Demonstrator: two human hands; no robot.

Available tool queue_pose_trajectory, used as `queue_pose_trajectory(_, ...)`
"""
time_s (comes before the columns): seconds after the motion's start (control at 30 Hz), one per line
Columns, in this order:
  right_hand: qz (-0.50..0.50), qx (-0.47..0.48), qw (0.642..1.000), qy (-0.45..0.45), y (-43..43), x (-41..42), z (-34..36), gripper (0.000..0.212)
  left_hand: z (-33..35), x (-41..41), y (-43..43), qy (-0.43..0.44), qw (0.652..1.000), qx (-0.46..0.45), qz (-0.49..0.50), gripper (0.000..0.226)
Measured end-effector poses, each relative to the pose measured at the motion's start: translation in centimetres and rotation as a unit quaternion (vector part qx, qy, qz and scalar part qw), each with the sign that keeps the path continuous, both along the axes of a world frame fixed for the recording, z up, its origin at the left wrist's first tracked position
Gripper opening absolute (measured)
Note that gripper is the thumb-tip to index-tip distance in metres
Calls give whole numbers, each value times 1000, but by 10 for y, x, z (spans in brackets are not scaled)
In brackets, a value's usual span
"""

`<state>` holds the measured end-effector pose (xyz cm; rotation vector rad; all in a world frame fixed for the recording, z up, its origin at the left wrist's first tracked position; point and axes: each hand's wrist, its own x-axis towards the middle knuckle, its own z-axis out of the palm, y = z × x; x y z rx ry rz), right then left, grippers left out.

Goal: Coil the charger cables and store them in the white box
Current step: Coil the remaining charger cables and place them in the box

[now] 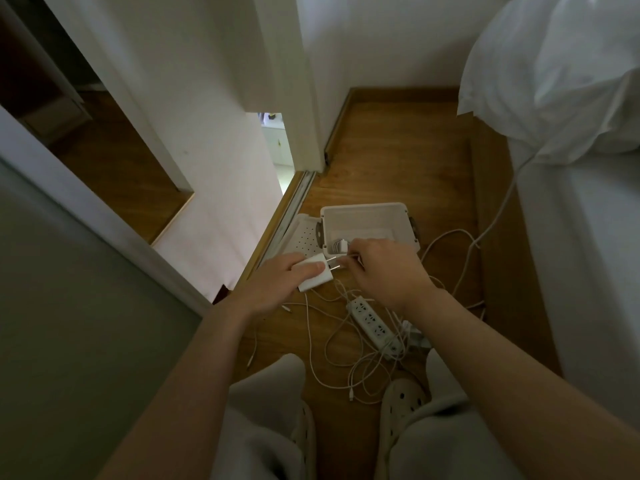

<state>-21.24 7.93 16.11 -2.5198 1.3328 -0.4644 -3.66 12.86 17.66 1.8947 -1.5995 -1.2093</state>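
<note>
Wood floor (381,150) carries tangled charger cables (332,344) near the white box (367,206). My left grip (277,282) clamps the light, rigid charger brick (317,277); my right grip (384,268) pinches one limp, thin cable (348,263) near the prongs.

White box (369,216), white lid (304,239) dotted with holes, white charger (317,277), white cables (332,348), white strip (372,322), brown wood floor (391,157), cream perforated shoes (403,398)
</note>
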Motion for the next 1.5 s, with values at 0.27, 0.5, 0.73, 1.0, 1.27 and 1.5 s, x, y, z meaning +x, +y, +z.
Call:
queue_pose_trajectory(0.27, -38, 54, 996, -62, 12, 17, 1, 28, -17, -4, -7, -75, 986, -103, 107, 19)
queue_pose_trajectory(0.5, 77, 166, 980, -76, 35, 34, -5, 25, -18, -12, -18, 68, 960, -126, 243, 19)
queue_pose_trajectory(0.73, 171, 187, 966, -46, 40, 42, -18, 15, -5, -17, -25, 606, 704, -45, 367, 29)
queue_pose_trajectory(1.0, 142, 197, 970, -14, 10, 20, -36, 24, 7, -10, -17, 621, 736, -31, 267, 30)
queue_pose_trajectory(1.27, 126, 73, 988, 47, -6, -1, -24, 27, 10, -12, -14, 550, 820, 6, 157, 35)
queue_pose_trajectory(1.5, 64, -27, 994, 86, -20, -10, -25, 15, 14, -1, -12, 403, 910, 72, 69, 39)
